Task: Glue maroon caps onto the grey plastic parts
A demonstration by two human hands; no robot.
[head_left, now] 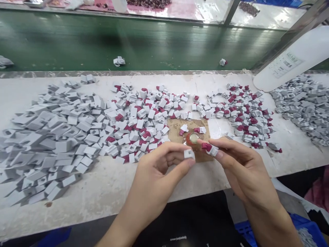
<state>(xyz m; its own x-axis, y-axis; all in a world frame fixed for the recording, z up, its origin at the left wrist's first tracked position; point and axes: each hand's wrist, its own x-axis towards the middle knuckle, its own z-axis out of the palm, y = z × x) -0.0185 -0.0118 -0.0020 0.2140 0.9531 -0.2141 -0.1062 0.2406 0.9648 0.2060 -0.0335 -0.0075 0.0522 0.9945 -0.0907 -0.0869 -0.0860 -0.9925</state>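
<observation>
My left hand (164, 171) pinches a small light-grey plastic piece (189, 154) with an opening in it, between thumb and index finger. Between the fingertips of my right hand (239, 164) is a grey-and-maroon plastic part (209, 149), its maroon end turned toward the left hand. The two held pieces are apart. Below them lies a brown cardboard square (177, 127) with a wet-looking red ring (191, 138) around a pale disc. Two more grey-and-maroon parts (199, 130) rest on the cardboard's far half.
Many plain grey pieces (59, 127) are heaped at left, with mixed grey-and-maroon parts (141, 120) beside them. Another mixed pile (244, 113) and a grey heap (305, 106) lie right. A white bottle (293, 58) leans there. Beyond the table runs a green conveyor belt (154, 44).
</observation>
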